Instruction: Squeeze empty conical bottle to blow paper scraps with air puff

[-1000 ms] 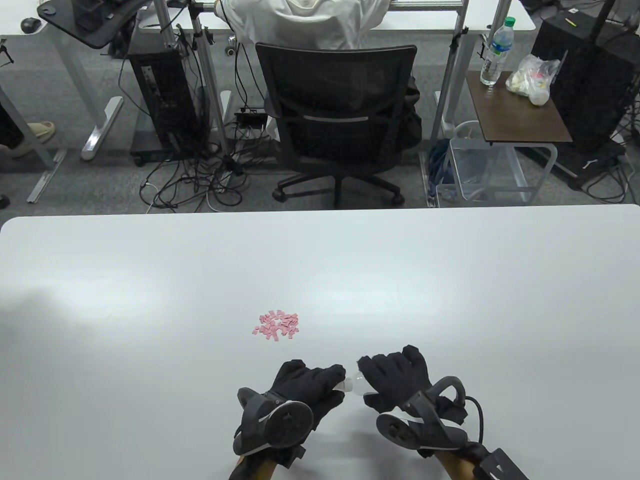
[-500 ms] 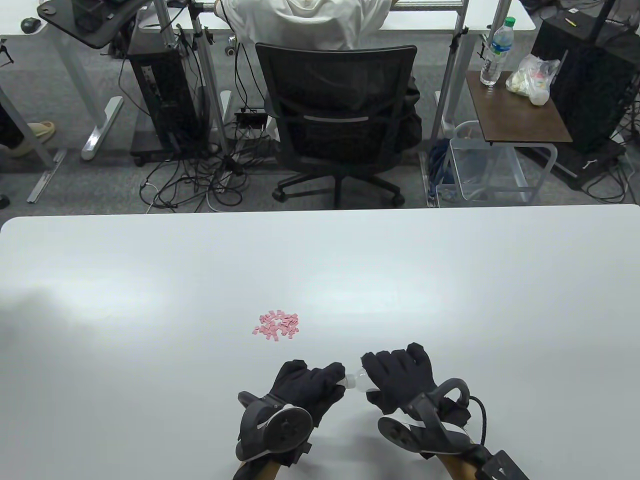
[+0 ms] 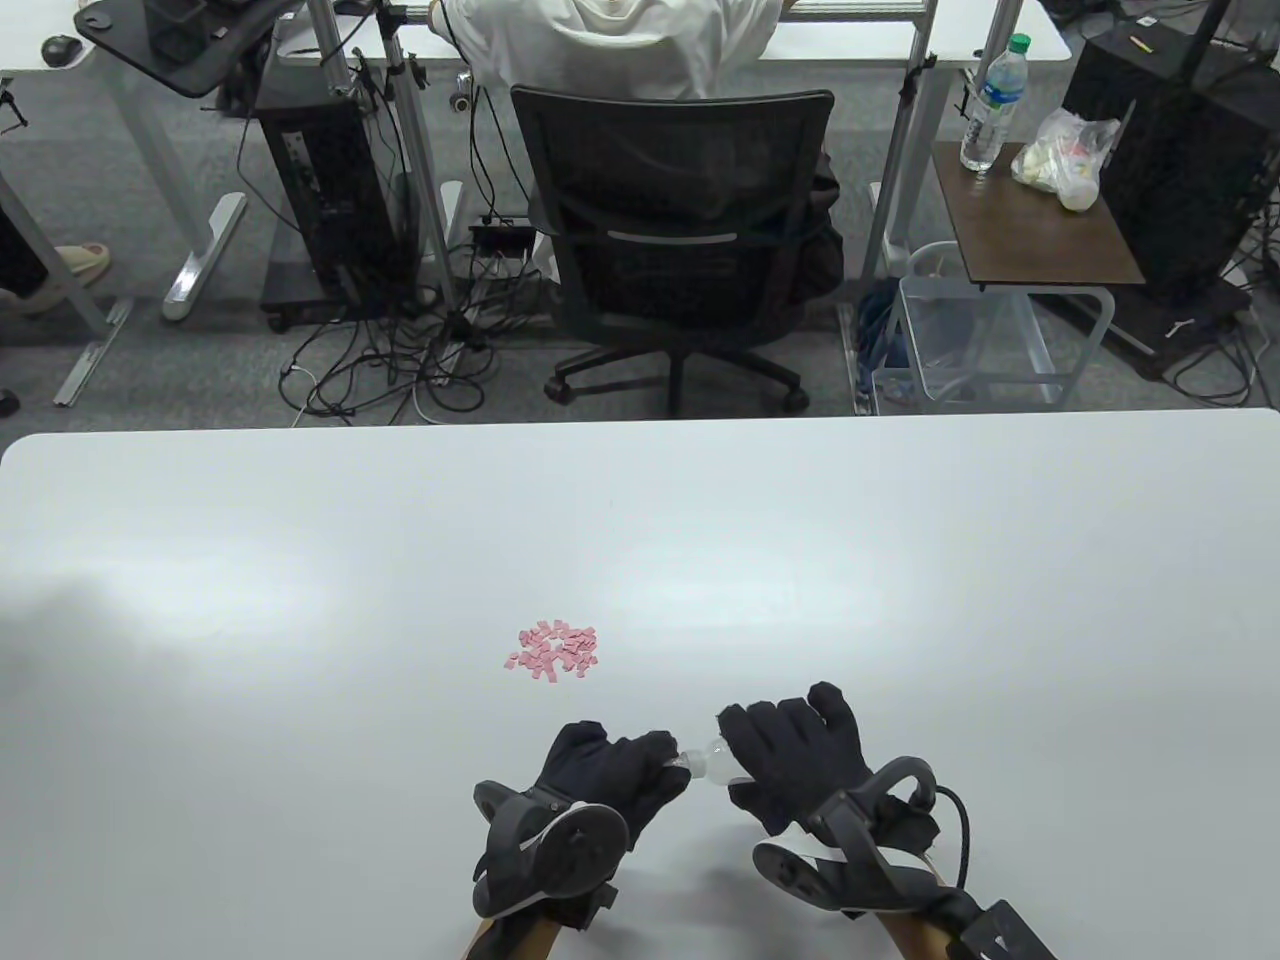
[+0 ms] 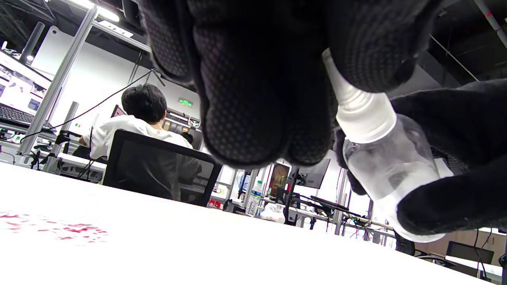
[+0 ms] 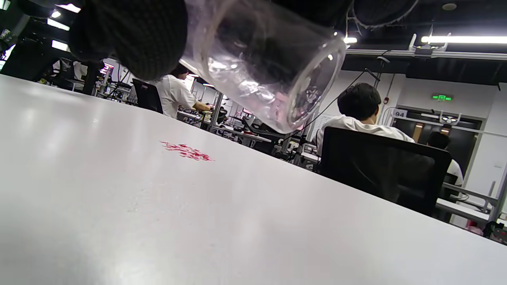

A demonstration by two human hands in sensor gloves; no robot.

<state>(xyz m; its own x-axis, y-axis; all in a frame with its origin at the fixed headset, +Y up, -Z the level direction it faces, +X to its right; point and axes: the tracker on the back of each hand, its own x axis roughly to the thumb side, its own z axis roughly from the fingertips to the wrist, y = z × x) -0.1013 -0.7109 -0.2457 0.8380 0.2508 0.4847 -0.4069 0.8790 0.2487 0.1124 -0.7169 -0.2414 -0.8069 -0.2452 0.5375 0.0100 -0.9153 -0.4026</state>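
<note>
A small clear conical bottle (image 3: 712,762) with a white nozzle is held just above the white table (image 3: 300,560), near its front edge. My right hand (image 3: 775,752) grips the bottle's body. My left hand (image 3: 668,762) pinches the nozzle tip. In the left wrist view the bottle (image 4: 380,158) points its nozzle up into my left fingers (image 4: 253,99). The right wrist view shows the bottle's clear base (image 5: 273,75) under my right fingers (image 5: 138,35). A small pile of pink paper scraps (image 3: 555,650) lies on the table ahead and to the left of both hands, also seen in the right wrist view (image 5: 186,151).
Beyond the table's far edge stands a black office chair (image 3: 690,250) with a seated person in white. A side table (image 3: 1040,230) with a water bottle and a bag stands at the back right.
My left hand has drawn back a little to the left, so more of the nozzle shows between the hands. The right hand and the scraps have hardly moved.
</note>
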